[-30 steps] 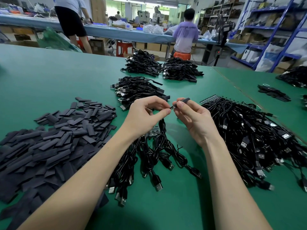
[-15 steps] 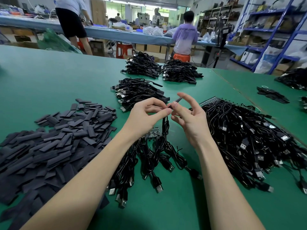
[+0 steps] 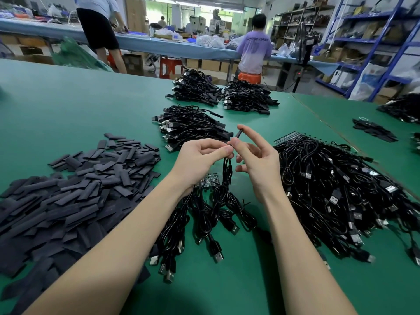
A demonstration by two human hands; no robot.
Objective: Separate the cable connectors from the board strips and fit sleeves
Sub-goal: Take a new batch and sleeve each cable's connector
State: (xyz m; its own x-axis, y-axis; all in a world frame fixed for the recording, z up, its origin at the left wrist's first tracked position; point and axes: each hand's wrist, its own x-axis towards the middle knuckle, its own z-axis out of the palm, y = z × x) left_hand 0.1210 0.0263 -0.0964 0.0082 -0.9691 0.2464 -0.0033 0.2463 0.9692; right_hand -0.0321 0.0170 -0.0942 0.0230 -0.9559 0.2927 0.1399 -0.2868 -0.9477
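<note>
A short, matte black sleeve (image 3: 238,133), a slim tube, is pinched between the thumb and index finger of the right hand (image 3: 256,160); its long axis tilts up and away from the person, the free end pointing toward the far side of the green bench (image 3: 68,110). The other fingers (image 3: 256,138) of that hand are spread loosely. The left hand (image 3: 200,159), just left of the sleeve, has its fingers curled and pinches the end of a thin, glossy black cable (image 3: 227,169), which hangs down from the pinch toward a small bundle of black USB cables (image 3: 204,214) lying on the bench below both hands. Whether the sleeve is already over the cable's end cannot be told. A small green board strip (image 3: 209,179) peeks out under the left wrist. Left of the sleeve lies a wide heap of flat dark grey sleeves (image 3: 79,185), right of it a large pile of cables (image 3: 341,189) with metal USB plugs, and beyond it 3 more piles of cables (image 3: 191,126).
</note>
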